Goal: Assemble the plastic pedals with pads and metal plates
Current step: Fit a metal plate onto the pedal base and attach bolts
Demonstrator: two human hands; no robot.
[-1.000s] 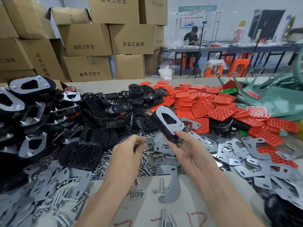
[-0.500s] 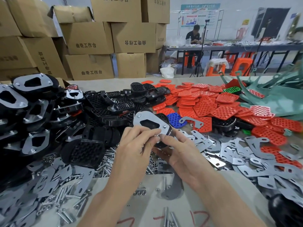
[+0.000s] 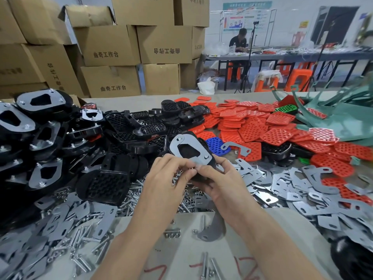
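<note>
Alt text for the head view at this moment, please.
A right hand grips a black pedal topped by a metal plate while the left hand pinches the plate's near corner. Piles of black pedals, red pads, loose plates and bolts cover the table around them.

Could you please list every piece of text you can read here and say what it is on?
"曲奇工作台": printed on the cardboard boxes, upside down on one.
Wall poster: too blurred to read.
Yellow sign: too small to read.
Red marks on the table: illegible.
</note>
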